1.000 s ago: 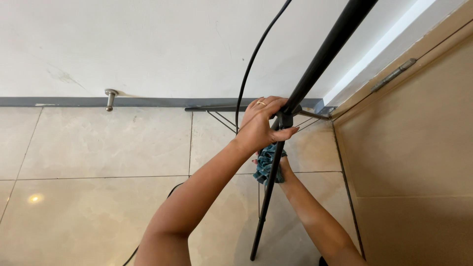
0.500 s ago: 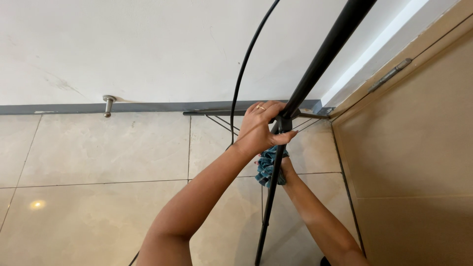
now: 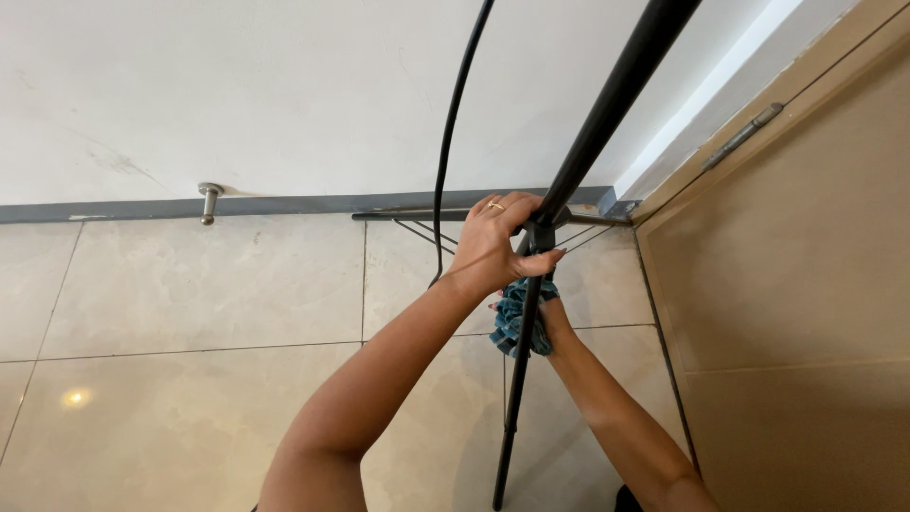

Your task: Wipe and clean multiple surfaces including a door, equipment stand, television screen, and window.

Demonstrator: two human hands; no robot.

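A black tripod stand rises from the floor, its pole (image 3: 607, 104) slanting up to the top right. My left hand (image 3: 498, 242), a ring on one finger, is wrapped around the pole just above the collar where the legs meet. Below it my right hand (image 3: 553, 318) presses a blue-green cloth (image 3: 517, 318) against one black leg (image 3: 517, 398); most of this hand is hidden behind the cloth and the leg. A black cable (image 3: 455, 123) hangs down along the wall beside the stand.
Beige floor tiles (image 3: 190, 284) meet a white wall with a grey skirting strip (image 3: 114, 209). A metal door stop (image 3: 209, 201) sticks out of the skirting. A wooden door (image 3: 806, 284) with a hinge (image 3: 744, 137) fills the right side.
The view has drifted slightly. My left hand has slid a little down the pole and the cloth in my right hand has shifted a bit along the leg.
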